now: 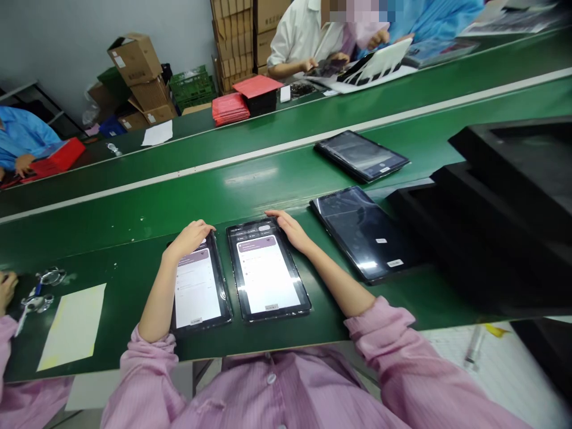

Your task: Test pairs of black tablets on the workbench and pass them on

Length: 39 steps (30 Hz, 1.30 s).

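Note:
Two tablets with lit white screens lie side by side on the green table. My left hand rests over the top edge of the left tablet, its fingers bent together at the far right corner. At the top right corner of the right tablet, my right hand lies along the edge with its fingers stretched out. To the right is a dark tablet with small labels, and beyond it a stack of tablets sits on the green surface.
Black foam trays are piled at the right. A pale paper sheet and coiled cables lie at the left, near another person's hand. Across the line are red packets and people working.

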Motion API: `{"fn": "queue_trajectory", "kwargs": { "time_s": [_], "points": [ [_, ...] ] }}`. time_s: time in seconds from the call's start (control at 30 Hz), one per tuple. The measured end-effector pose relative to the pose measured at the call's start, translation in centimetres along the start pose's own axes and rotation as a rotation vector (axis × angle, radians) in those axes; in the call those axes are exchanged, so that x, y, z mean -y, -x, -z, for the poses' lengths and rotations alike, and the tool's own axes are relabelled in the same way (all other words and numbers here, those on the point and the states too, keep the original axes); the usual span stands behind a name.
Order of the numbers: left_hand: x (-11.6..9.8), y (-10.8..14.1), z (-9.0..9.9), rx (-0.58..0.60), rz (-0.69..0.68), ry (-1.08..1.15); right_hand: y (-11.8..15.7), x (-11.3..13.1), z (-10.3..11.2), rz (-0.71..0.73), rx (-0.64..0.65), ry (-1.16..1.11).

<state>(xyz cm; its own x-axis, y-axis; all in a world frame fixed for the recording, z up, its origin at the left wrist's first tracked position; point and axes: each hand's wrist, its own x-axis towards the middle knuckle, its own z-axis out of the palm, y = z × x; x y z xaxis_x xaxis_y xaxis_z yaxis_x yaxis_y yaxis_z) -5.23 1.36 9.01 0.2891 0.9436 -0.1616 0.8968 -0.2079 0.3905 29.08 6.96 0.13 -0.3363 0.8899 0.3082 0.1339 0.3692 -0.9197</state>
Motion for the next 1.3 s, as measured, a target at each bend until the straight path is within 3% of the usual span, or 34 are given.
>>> {"fn": "queue_trajectory", "kwargs": {
  "time_s": [0.17,0.33,0.57,0.7,0.83,0.93,1.13,1.2,1.3],
  "points": [
    [-0.5,-0.2,0.4,-0.060,-0.023,-0.104,-0.1,0.1,0.0,-0.005,0.008,-0.014],
    [0.2,0.1,0.8,-0.065,-0.062,-0.031,-0.1,-0.2,0.0,-0.030,0.012,-0.023],
    [-1.5,1.1,1.0,0.088,0.068,0.069,-0.1,-1.1,-0.1,-0.154,-0.167,0.134],
    [-3.1,1.6,1.1,0.154,-0.011,0.035,-0.2,-1.4,-0.1,-0.138,-0.219,0.188],
    [-4.1,1.8,1.0,0.232,-0.087,0.014,-0.2,-1.3,-0.2,-0.200,-0.199,0.015],
    [-4.1,1.9,0.9,0.227,-0.083,0.016,-0.2,-0.4,-0.3,-0.221,-0.164,-0.096],
    [-3.3,1.8,0.5,0.222,-0.085,0.037,0.1,2.0,-1.0,-0.197,0.018,-0.652],
    [-3.1,1.7,0.4,0.216,-0.096,0.028,0.0,1.9,-1.0,-0.184,0.010,-0.589],
    [-2.7,1.5,0.4,0.191,-0.104,-0.013,-0.2,1.1,-0.9,-0.180,-0.079,-0.278]
  ]
}}
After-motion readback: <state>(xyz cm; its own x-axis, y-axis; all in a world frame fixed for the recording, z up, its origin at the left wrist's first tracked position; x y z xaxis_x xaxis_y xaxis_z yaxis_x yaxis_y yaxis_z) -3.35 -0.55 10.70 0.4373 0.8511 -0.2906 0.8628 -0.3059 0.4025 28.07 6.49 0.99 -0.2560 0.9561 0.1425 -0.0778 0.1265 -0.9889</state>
